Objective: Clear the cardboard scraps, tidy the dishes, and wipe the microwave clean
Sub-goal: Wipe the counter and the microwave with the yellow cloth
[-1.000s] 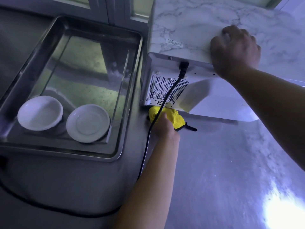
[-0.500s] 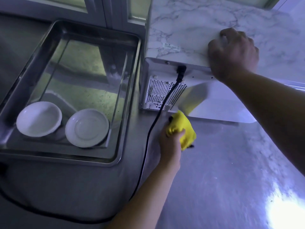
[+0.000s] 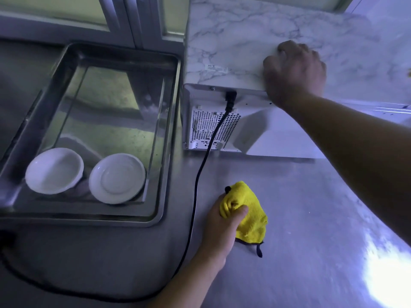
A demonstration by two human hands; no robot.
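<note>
No wording could be read anywhere. A small white sticker [image 3: 216, 68] lay on the marbled top of the microwave [image 3: 233, 36], near its rear edge, and carried a line of dark print too small and blurred to make out. The microwave's white back panel showed no legible marking either.

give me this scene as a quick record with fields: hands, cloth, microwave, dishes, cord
microwave: marble-patterned top, rear vent panel facing the camera
right hand: fingers curled on the microwave's top rear edge
left hand: grips the yellow cloth low over the steel counter, apart from the microwave
power cord: plugged into the rear panel, trails across the counter past the left hand
tray: steel, left of the microwave
dishes: white bowl and white plate side by side in the tray
</note>
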